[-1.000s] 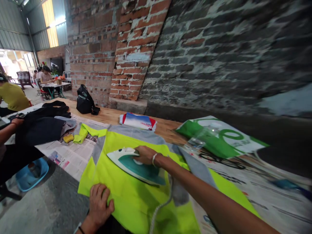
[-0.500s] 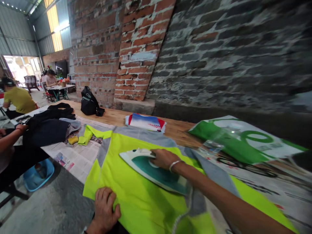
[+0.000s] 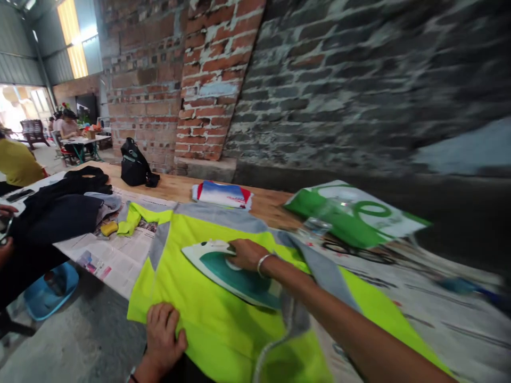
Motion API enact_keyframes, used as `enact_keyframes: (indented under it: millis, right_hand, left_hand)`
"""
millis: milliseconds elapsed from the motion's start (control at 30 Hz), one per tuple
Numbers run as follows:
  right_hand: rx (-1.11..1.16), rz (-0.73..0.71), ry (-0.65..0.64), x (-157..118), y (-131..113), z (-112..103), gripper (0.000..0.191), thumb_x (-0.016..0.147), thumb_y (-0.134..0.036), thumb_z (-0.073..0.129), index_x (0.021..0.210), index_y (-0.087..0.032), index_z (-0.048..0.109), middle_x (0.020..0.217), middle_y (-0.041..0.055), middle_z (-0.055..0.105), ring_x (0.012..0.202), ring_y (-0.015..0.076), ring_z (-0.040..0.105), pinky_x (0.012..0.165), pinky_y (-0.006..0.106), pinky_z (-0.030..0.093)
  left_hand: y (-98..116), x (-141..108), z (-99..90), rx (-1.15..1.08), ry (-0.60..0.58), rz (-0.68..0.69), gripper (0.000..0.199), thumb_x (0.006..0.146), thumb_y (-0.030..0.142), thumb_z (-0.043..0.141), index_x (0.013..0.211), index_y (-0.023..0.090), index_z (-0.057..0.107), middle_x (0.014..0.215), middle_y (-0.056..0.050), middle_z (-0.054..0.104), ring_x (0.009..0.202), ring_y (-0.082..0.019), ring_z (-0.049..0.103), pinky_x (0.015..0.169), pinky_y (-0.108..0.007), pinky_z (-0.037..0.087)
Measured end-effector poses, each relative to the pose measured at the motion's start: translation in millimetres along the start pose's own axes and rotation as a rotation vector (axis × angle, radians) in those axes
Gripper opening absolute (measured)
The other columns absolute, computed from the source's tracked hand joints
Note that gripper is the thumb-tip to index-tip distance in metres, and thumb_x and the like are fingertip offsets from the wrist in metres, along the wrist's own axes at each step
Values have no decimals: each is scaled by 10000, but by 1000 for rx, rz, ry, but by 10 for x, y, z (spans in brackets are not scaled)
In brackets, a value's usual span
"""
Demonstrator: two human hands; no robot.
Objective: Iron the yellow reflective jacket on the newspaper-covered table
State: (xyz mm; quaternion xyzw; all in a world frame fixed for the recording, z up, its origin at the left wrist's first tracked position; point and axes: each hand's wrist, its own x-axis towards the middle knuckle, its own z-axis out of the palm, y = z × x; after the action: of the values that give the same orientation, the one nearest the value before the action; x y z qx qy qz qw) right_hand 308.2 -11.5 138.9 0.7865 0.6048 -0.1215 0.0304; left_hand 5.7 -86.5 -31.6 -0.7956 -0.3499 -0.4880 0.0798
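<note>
A neon-yellow garment with grey panels (image 3: 159,276) lies spread over newspaper on the table. My right hand (image 3: 248,255) is wrapped round the handle of a white and green clothes iron (image 3: 235,279), whose soleplate rests flat on the yellow cloth. The iron's tip points to the upper left, and its pale cord (image 3: 261,356) trails toward me from the heel. At the garment's near left edge, my left hand (image 3: 164,332) has its fingers curled over the hem, with the thumb on the cloth. What lies under those fingers is hidden.
Behind the garment lie a folded white, blue and red packet (image 3: 222,195) and a green and white bag (image 3: 359,213). A black backpack (image 3: 134,164), dark clothes (image 3: 59,213) and a yellow sponge (image 3: 109,229) sit leftward. A co-worker's hands (image 3: 6,213) show at the left edge.
The view has turned a little to the right, so everything sits further left. Both hands and the iron keep nearly the same place on the garment.
</note>
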Motion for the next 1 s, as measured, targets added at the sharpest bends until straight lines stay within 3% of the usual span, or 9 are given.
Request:
enact_keyframes:
  millis: [133, 267, 367, 467, 600, 733, 867, 1000]
  right_hand:
    - [-25, -115, -36, -382, -114, 66, 192, 815, -240, 662, 969, -214, 774, 983, 103, 793, 968, 269, 733, 726, 287, 455]
    - [-48, -57, 20, -409, -131, 29, 231, 811, -248, 668, 1013, -235, 780, 1005, 107, 793, 1009, 281, 728, 759, 300, 468]
    - [-43, -5, 48, -169, -70, -42, 284, 814, -237, 659, 1069, -240, 784, 1060, 112, 790, 1047, 283, 724, 789, 306, 492]
    - [-43, 52, 69, 180, 47, -125, 364, 806, -229, 668, 1155, -236, 773, 1148, 129, 774, 1096, 291, 712, 834, 316, 515]
    - [-31, 155, 104, 592, 237, -245, 465, 825, -218, 657, 1285, -201, 724, 1255, 167, 734, 1165, 302, 689, 876, 320, 527]
    - [-14, 234, 128, 791, 359, -328, 455, 852, -214, 633, 1294, -140, 713, 1285, 221, 708, 1173, 325, 683, 863, 337, 540]
    - [-12, 192, 94, 696, 339, -307, 415, 821, -202, 670, 1225, -141, 746, 1204, 197, 747, 1082, 299, 709, 804, 306, 529]
    - [-37, 60, 41, 273, 198, -183, 332, 789, -218, 697, 1107, -174, 780, 1084, 121, 785, 999, 250, 719, 745, 257, 484]
  left_hand:
    - [21, 87, -57, -6, -32, -11, 267, 852, 140, 510, 1074, 209, 640, 1023, -64, 706, 1004, -230, 639, 928, -394, 492]
    - [221, 286, -194, -36, -88, -101, 254, 874, 99, 514, 1065, 219, 630, 1021, -63, 673, 982, -229, 626, 933, -409, 472]
    - [427, 407, -251, -144, -127, -56, 185, 886, 124, 542, 1022, 229, 614, 1005, -61, 658, 956, -231, 619, 909, -412, 465]
    - [557, 419, -190, -254, -178, 9, 109, 866, 170, 587, 961, 223, 590, 934, -52, 642, 864, -212, 601, 758, -346, 457]
    - [564, 331, -19, -215, -134, 30, 84, 835, 173, 570, 906, 217, 575, 894, -47, 640, 817, -209, 582, 726, -347, 427]
    - [535, 275, 78, -171, -79, 32, 106, 811, 180, 559, 908, 216, 580, 900, -51, 650, 831, -217, 584, 757, -364, 421]
    - [531, 257, 88, -186, -61, 30, 130, 794, 193, 579, 921, 216, 597, 904, -46, 657, 853, -215, 593, 763, -359, 423]
    - [512, 258, 74, -177, -75, 40, 193, 760, 179, 607, 946, 226, 619, 906, -40, 656, 862, -215, 594, 755, -353, 424]
